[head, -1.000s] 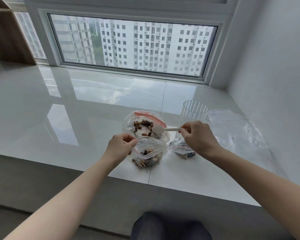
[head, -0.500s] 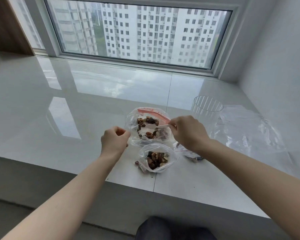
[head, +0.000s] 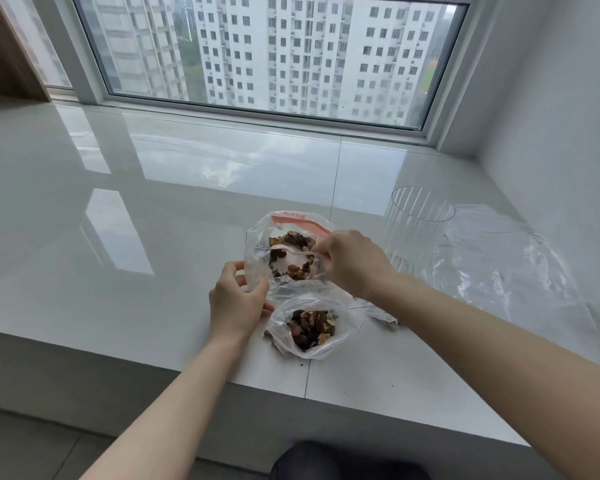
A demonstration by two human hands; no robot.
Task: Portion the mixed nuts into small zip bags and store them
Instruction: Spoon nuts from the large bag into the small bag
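A large clear zip bag (head: 257, 251) with a red strip stands open on the white sill (head: 153, 237), holding mixed nuts (head: 297, 270). My left hand (head: 238, 301) grips its near-left edge. My right hand (head: 352, 261) pinches the handle of a white spoon (head: 291, 252) whose bowl is down among the nuts. In front lies a small zip bag (head: 312, 329), open and part-filled with nuts. Another small bag (head: 378, 311) lies mostly hidden under my right wrist.
A ribbed clear plastic cup (head: 414, 230) stands to the right, with crumpled clear plastic bags (head: 506, 268) beyond it by the wall. The window runs along the back. The sill's front edge drops off just below the small bag. A few crumbs lie near the edge.
My left hand let go of the small bag, which now rests on the sill, and took the large bag's edge. My right hand moved the spoon into the large bag.
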